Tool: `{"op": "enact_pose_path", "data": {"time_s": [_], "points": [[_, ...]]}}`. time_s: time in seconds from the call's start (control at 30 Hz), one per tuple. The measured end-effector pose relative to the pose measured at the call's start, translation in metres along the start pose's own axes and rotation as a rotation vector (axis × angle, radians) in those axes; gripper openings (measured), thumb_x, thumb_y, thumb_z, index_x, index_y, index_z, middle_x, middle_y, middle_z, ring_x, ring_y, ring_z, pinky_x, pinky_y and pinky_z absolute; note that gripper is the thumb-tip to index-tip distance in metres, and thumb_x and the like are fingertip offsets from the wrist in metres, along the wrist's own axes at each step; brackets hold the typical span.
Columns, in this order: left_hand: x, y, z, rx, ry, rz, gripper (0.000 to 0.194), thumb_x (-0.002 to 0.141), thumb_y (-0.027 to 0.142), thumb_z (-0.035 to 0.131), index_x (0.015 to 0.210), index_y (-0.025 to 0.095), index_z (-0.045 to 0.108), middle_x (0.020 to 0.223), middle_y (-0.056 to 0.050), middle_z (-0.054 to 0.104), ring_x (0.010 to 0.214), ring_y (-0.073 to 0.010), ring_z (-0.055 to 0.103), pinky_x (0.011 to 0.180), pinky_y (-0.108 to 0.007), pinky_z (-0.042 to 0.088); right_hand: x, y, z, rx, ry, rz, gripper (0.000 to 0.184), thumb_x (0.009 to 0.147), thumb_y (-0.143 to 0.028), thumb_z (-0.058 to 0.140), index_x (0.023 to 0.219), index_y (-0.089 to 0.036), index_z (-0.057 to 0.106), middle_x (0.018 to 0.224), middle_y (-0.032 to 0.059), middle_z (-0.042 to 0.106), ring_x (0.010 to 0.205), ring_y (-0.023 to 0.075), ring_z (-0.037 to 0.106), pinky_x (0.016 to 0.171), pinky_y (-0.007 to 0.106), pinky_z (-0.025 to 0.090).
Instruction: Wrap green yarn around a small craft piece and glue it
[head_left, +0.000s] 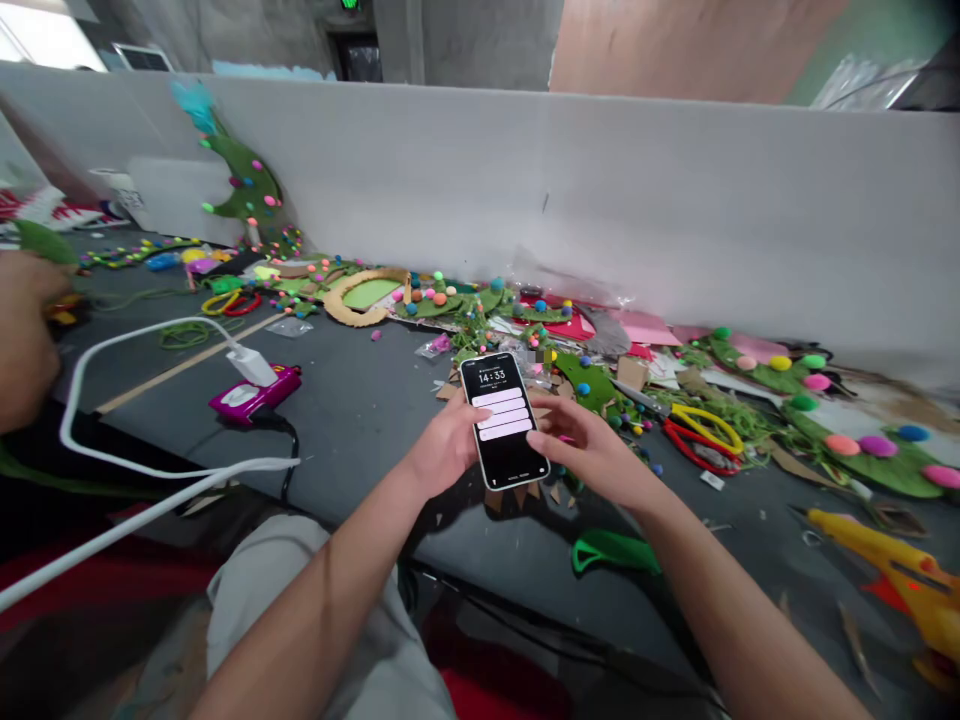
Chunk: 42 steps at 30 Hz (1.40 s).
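Note:
A black smartphone (504, 420) with a lit lock screen is held over the dark grey table (360, 410). My left hand (444, 450) grips its left edge, fingers curled behind it. On the other side, my right hand (596, 455) supports the phone's right edge with its fingers wrapped round, thumb near the screen. Just beyond the phone lie scraps of cardboard and green felt pieces with coloured pompoms (592, 385).
Red and yellow scissors (701, 428) lie right of the phone; a yellow glue gun (900, 575) at far right. A pink power strip (251, 392) with white charger and cable sits left. A white partition (600, 200) backs the table. Another person's hand (26, 320) shows at far left.

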<state>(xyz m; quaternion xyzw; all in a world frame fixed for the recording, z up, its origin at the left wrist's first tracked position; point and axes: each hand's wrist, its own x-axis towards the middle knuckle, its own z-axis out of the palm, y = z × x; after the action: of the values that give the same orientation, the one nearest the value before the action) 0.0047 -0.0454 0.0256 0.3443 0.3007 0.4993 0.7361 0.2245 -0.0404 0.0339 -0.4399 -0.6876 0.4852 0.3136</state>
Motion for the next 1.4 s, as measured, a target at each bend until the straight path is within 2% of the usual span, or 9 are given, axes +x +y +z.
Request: {"op": "enact_pose_path", "data": {"time_s": [0.13, 0.3, 0.47, 0.6, 0.67, 0.87, 1.1, 1.2, 1.4], "points": [[0.002, -0.003, -0.004, 0.008, -0.033, -0.041, 0.074, 0.066, 0.008, 0.075, 0.135, 0.021, 0.052, 0.124, -0.012, 0.074, 0.107, -0.0311, 0.074, 0.077, -0.035, 0.057, -0.001, 0.013, -0.003, 0.069, 0.035, 0.046, 0.059, 0.087, -0.056, 0.072, 0.131, -0.019, 0.058, 0.118, 0.0108, 0.068, 0.098, 0.0195, 0.066, 0.079, 0.034, 0.058], [0.0, -0.007, -0.009, 0.0, -0.068, -0.053, 0.079, 0.058, 0.003, 0.076, 0.133, 0.019, 0.054, 0.12, -0.012, 0.075, 0.111, -0.0303, 0.073, 0.089, -0.036, 0.057, -0.006, 0.015, 0.004, 0.111, 0.012, 0.057, 0.065, 0.078, -0.042, 0.082, 0.134, -0.02, 0.056, 0.121, 0.0086, 0.064, 0.085, 0.0134, 0.064, 0.078, 0.032, 0.057], [-0.002, -0.006, -0.011, 0.005, -0.108, -0.074, 0.083, 0.059, 0.003, 0.073, 0.138, 0.02, 0.053, 0.115, -0.011, 0.076, 0.1, -0.0273, 0.075, 0.076, -0.029, 0.055, -0.005, 0.014, 0.01, 0.149, 0.002, 0.058, 0.08, 0.069, -0.036, 0.089, 0.137, -0.022, 0.05, 0.101, 0.0022, 0.065, 0.074, 0.0121, 0.062, 0.063, 0.026, 0.054], [-0.001, -0.008, -0.014, -0.006, -0.097, -0.052, 0.08, 0.058, 0.003, 0.072, 0.134, 0.018, 0.056, 0.113, -0.008, 0.076, 0.096, -0.0209, 0.074, 0.075, -0.026, 0.054, 0.002, 0.017, 0.013, 0.166, 0.064, 0.071, 0.05, 0.088, -0.052, 0.07, 0.123, -0.02, 0.055, 0.087, 0.0013, 0.064, 0.069, 0.0128, 0.062, 0.062, 0.029, 0.057], [-0.001, -0.01, -0.014, -0.008, -0.088, -0.051, 0.079, 0.057, 0.002, 0.072, 0.133, 0.017, 0.056, 0.109, -0.007, 0.076, 0.089, -0.018, 0.073, 0.073, -0.024, 0.053, 0.003, 0.019, 0.013, 0.176, 0.069, 0.079, 0.045, 0.095, -0.057, 0.059, 0.12, -0.02, 0.058, 0.085, 0.0022, 0.064, 0.068, 0.0139, 0.063, 0.062, 0.03, 0.058], [-0.002, -0.008, -0.01, 0.0, -0.096, -0.013, 0.091, 0.053, -0.001, 0.068, 0.14, 0.021, 0.053, 0.113, -0.007, 0.076, 0.088, -0.0193, 0.074, 0.077, -0.028, 0.054, -0.001, 0.023, 0.01, 0.188, 0.021, 0.007, 0.065, 0.08, -0.043, 0.079, 0.137, -0.022, 0.055, 0.101, 0.0033, 0.066, 0.076, 0.0124, 0.064, 0.07, 0.029, 0.057], [-0.002, -0.01, -0.011, 0.002, -0.109, 0.003, 0.102, 0.054, -0.001, 0.07, 0.15, 0.024, 0.046, 0.111, -0.007, 0.076, 0.082, -0.0195, 0.073, 0.076, -0.031, 0.053, -0.003, 0.021, 0.011, 0.157, 0.006, -0.017, 0.074, 0.079, -0.042, 0.079, 0.145, -0.021, 0.052, 0.114, 0.0081, 0.067, 0.081, 0.0142, 0.063, 0.076, 0.032, 0.057], [-0.002, -0.009, -0.011, -0.002, -0.088, 0.022, 0.1, 0.055, 0.001, 0.07, 0.15, 0.025, 0.047, 0.115, -0.007, 0.075, 0.085, -0.0191, 0.072, 0.08, -0.032, 0.055, -0.003, 0.018, 0.014, 0.138, 0.038, -0.02, 0.076, 0.08, -0.044, 0.079, 0.146, -0.018, 0.052, 0.112, 0.0087, 0.066, 0.085, 0.016, 0.063, 0.078, 0.033, 0.057], [-0.001, -0.008, -0.015, -0.001, -0.019, 0.068, 0.081, 0.055, 0.007, 0.07, 0.134, 0.021, 0.056, 0.105, -0.007, 0.075, 0.086, -0.0204, 0.072, 0.084, -0.035, 0.054, -0.006, 0.013, 0.023, 0.098, 0.068, -0.032, 0.081, 0.084, -0.049, 0.076, 0.155, -0.02, 0.048, 0.118, 0.011, 0.065, 0.091, 0.019, 0.065, 0.077, 0.033, 0.059]]}}
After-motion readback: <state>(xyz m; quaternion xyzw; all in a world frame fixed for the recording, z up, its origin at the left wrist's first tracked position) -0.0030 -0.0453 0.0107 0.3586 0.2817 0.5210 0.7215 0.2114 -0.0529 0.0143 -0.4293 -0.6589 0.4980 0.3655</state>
